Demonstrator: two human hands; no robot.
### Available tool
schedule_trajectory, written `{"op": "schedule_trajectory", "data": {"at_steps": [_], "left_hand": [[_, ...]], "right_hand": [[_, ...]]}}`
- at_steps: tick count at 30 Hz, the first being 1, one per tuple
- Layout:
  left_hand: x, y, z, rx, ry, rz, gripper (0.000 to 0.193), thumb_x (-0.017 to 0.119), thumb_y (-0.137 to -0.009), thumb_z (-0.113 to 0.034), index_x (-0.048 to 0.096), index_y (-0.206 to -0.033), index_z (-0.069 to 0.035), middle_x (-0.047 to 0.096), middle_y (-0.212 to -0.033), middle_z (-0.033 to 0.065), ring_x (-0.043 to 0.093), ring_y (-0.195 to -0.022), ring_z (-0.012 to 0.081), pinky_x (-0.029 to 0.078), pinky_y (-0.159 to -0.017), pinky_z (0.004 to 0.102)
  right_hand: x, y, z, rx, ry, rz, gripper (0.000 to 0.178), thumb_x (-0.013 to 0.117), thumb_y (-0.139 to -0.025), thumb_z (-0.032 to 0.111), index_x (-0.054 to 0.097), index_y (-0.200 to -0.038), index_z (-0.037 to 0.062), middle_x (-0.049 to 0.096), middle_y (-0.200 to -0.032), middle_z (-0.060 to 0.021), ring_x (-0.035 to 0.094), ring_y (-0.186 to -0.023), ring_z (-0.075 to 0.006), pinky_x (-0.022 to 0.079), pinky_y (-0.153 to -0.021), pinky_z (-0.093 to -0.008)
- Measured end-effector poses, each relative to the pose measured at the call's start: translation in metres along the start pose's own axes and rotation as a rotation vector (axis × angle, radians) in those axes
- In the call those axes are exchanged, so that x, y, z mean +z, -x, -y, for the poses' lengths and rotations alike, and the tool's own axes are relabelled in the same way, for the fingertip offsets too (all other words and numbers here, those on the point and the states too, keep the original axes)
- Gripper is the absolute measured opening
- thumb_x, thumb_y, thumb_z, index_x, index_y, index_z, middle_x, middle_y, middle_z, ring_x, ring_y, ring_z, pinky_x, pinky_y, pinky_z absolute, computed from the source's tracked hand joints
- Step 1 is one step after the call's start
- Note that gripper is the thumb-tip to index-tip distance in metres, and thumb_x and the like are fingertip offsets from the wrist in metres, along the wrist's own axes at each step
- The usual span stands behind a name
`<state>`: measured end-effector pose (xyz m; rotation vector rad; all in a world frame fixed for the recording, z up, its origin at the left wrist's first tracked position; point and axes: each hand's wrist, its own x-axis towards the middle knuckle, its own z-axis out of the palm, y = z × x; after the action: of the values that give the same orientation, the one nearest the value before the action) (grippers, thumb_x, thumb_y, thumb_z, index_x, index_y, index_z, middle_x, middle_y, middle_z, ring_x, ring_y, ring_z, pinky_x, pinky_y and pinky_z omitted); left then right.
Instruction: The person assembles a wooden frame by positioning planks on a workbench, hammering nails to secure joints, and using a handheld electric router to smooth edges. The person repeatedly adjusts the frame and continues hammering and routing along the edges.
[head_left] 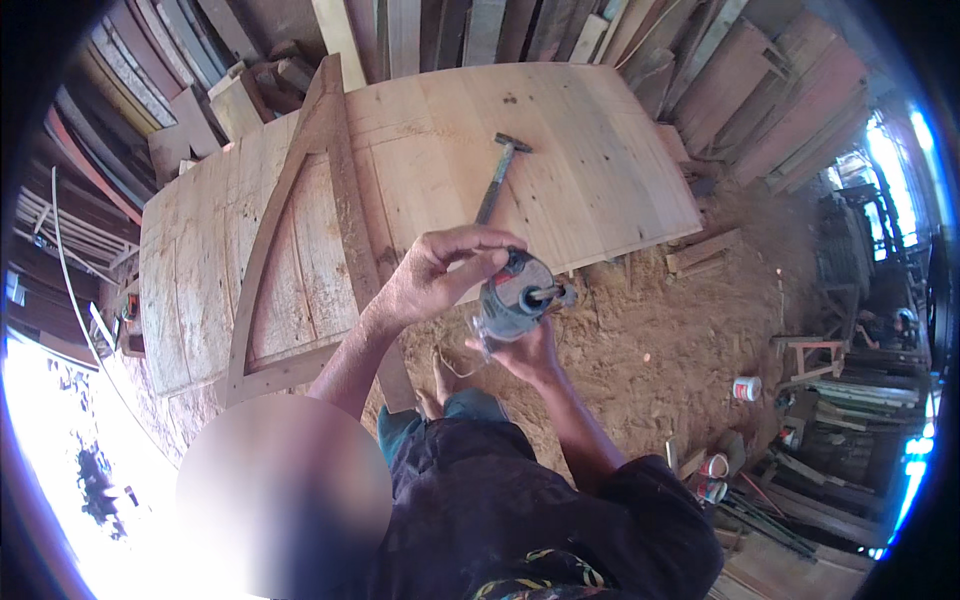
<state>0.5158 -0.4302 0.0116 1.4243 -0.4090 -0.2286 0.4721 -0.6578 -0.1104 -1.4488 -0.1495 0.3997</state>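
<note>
Both my hands hold a trim router [515,305], a small power tool with a grey body, tipped so that its round collet end faces up. The fingers and thumb of my left hand [450,268] pinch its upper left edge. From below and the right, my right hand [530,355] wraps round the body; part of its grip is hidden behind the tool. Just beyond, a hammer [495,180] lies on a broad panel of joined wooden boards [590,160]. An angled wooden frame [340,190] with a curved piece rests across the panel's left part.
Wood dust covers the ground [650,330] around my feet. Planks [400,40] lean along the far side, with more stacked at left and right. A white bucket [746,388] stands at the right, near a small wooden stand [815,355]. Short offcuts [703,250] lie beside the panel.
</note>
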Motion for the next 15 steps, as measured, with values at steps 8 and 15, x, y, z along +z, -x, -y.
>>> {"op": "schedule_trajectory", "data": {"at_steps": [8,15], "left_hand": [[0.063,0.007,0.011,0.167,-0.259,0.064,0.021,0.066,-0.112,-0.01,0.072,-0.131,-0.001,0.076,-0.123,0.0104,0.072,-0.117,0.017,0.058,-0.103,0.0362],[0.093,-0.031,0.036,0.068,-0.144,-0.036,0.029,0.063,-0.115,-0.016,0.063,-0.14,-0.002,0.072,-0.127,0.0108,0.072,-0.118,0.0186,0.058,-0.101,0.0343]], "right_hand": [[-0.017,0.076,0.018,-0.242,0.248,-0.127,0.07,0.103,-0.074,0.007,0.063,-0.132,0.0022,0.078,-0.115,-0.0068,0.075,-0.101,-0.016,0.063,-0.092,-0.0369],[-0.06,0.065,0.029,-0.011,0.253,-0.132,0.065,0.103,-0.073,0.007,0.065,-0.126,0.0019,0.078,-0.107,-0.0051,0.075,-0.093,-0.0147,0.063,-0.087,-0.0352]]}}
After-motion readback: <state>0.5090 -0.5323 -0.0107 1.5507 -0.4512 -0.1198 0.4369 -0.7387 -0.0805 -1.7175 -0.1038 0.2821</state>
